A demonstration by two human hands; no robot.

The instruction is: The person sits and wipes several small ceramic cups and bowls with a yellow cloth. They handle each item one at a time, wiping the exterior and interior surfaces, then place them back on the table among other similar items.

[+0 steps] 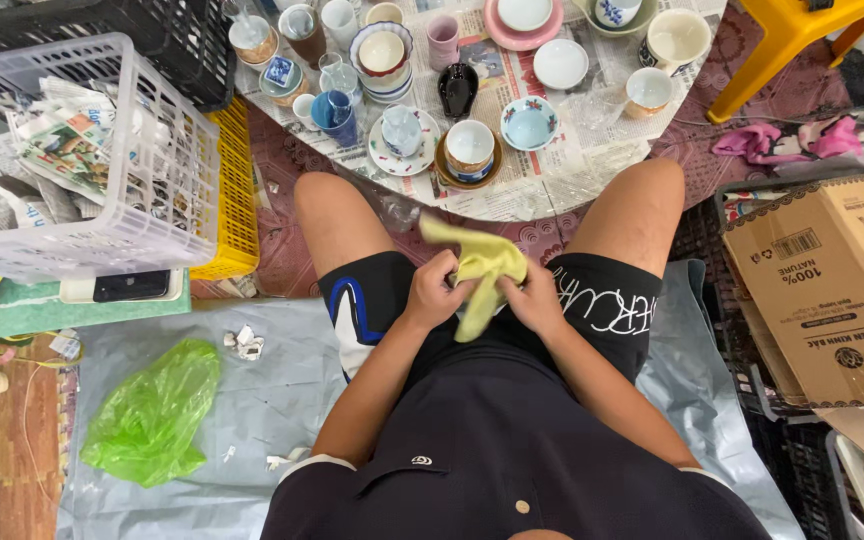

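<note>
Both hands, left hand (436, 290) & right hand (532, 298), pinch a yellow cloth (480, 272) at frame centre over the lap, bunched as if wrapping sth, w/ cups (470, 148) on newspaper (542, 180) above.

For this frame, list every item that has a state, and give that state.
yellow cloth: bunched, gripped by both hands
left hand: closed on cloth
right hand: closed on cloth
white basket: holds crumpled newspaper
cardboard box: flap open
green plastic bag: crumpled, on floor
black cup: upright
</note>
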